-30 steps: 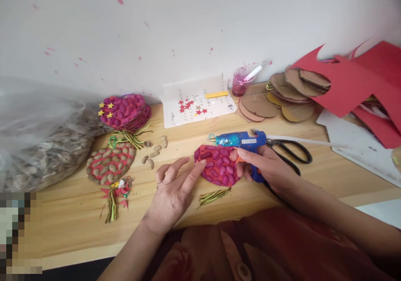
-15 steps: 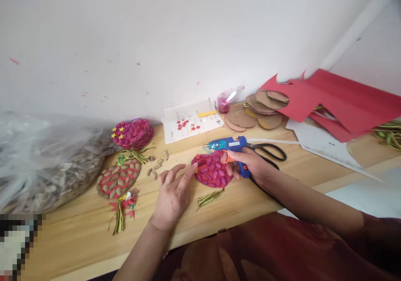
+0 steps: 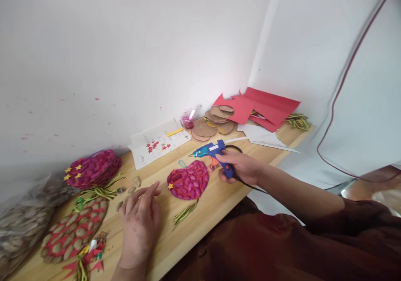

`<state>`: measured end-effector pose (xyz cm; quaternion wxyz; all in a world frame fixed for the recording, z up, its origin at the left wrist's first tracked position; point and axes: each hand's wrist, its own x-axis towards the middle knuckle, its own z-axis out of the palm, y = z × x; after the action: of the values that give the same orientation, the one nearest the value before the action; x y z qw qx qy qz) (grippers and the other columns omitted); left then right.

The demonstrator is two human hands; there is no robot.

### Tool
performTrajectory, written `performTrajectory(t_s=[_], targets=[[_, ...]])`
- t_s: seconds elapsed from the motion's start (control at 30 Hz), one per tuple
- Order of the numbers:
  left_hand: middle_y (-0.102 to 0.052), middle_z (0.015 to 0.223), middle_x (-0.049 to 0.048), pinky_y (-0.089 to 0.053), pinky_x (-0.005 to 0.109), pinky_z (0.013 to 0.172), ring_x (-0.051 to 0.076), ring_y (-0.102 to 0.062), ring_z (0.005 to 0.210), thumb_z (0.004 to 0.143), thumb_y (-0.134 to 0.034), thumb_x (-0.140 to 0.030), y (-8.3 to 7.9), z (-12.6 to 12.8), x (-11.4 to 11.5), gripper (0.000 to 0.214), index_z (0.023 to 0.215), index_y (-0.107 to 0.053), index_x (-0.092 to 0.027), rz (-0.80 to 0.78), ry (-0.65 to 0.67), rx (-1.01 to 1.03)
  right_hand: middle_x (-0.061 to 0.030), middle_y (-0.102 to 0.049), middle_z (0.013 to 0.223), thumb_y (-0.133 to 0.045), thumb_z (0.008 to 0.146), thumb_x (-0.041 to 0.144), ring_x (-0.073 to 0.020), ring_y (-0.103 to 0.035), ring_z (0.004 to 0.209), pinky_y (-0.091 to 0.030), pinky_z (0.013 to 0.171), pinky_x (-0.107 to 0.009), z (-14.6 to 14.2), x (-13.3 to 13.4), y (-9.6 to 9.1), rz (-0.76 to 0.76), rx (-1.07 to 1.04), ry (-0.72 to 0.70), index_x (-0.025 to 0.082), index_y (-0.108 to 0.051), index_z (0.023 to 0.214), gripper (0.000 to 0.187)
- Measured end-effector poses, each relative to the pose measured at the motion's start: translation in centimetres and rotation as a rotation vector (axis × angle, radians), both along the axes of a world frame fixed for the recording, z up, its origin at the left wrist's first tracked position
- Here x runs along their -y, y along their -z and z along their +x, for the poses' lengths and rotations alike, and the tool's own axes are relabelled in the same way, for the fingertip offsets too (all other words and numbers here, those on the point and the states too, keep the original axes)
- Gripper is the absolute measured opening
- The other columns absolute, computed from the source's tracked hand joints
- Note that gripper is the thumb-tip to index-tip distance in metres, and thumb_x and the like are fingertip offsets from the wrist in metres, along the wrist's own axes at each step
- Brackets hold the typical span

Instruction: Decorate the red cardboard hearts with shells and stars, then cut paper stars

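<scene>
My right hand grips a blue glue gun by its handle, nozzle pointing left, just above the wooden table. Left of it lies a round red disc covered with magenta shells, with a yellow star at its left edge and a teal loop on top. My left hand rests on the table left of the disc, fingers loosely curled and apart, holding nothing, close to a few loose shells. A bundle of green and yellow strands lies below the disc.
A stack of magenta shell discs with yellow stars and a red disc with plain shells lie at left, beside a plastic bag of shells. Further back are a star sticker sheet, a pink cup, cardboard rounds and red paper.
The view swung up and to the right. My left hand drew back from the magenta disc toward the loose shells. My right hand lifted the glue gun off the disc to its right.
</scene>
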<state>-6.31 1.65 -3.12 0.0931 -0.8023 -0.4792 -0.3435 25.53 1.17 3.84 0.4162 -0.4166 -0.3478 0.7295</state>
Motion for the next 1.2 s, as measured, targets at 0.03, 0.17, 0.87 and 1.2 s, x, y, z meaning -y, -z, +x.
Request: performTrajectory(t_s=[0.03, 0.17, 0.87, 1.2], targets=[[-0.075, 0.092, 0.0059, -0.038, 0.041, 0.089, 0.025, -0.063, 0.098, 0.090, -0.053, -0.008, 0.1, -0.2, -0.1, 0.036, 0.123, -0.060, -0.022, -0.005, -0.011, 0.009, -0.0060, -0.071, 0.095, -0.061, 0.094, 0.039, -0.0101, -0.062, 0.053, -0.039, 0.038, -0.017, 0.2, 0.4, -0.3, 0.011, 0.011, 0.034, 0.022, -0.056, 0.107, 0.022], [-0.074, 0.091, 0.0047, -0.041, 0.041, 0.087, 0.025, -0.064, 0.094, 0.091, -0.052, -0.013, 0.3, -0.7, -0.4, 0.032, 0.120, -0.060, -0.023, -0.017, -0.048, 0.038, -0.0046, -0.070, 0.098, -0.063, 0.093, 0.040, -0.0126, -0.068, 0.063, -0.049, 0.045, -0.020, 1.2, 1.8, -0.9, 0.005, 0.072, 0.066, 0.024, -0.056, 0.110, 0.025], [-0.075, 0.089, 0.0041, -0.052, 0.037, 0.078, 0.025, -0.069, 0.087, 0.086, -0.049, -0.024, 1.2, -2.0, -1.5, 0.035, 0.119, -0.060, -0.021, -0.121, -0.083, 0.174, -0.0074, -0.068, 0.098, -0.078, 0.075, 0.016, -0.0158, -0.068, 0.081, -0.049, 0.051, -0.020, 5.4, 9.7, 0.4, 0.107, 0.017, 0.350, 0.017, -0.067, 0.092, 0.021], [-0.074, 0.092, 0.0044, -0.055, 0.033, 0.072, 0.020, -0.070, 0.072, 0.085, -0.049, -0.028, 2.2, -2.5, -2.2, 0.036, 0.118, -0.062, -0.021, -0.279, -0.101, 0.290, -0.0024, -0.064, 0.094, -0.077, 0.083, 0.025, -0.0121, -0.065, 0.085, -0.048, 0.059, -0.017, 10.1, 10.3, -0.4, 0.235, 0.104, 0.537, 0.020, -0.065, 0.100, 0.022]])
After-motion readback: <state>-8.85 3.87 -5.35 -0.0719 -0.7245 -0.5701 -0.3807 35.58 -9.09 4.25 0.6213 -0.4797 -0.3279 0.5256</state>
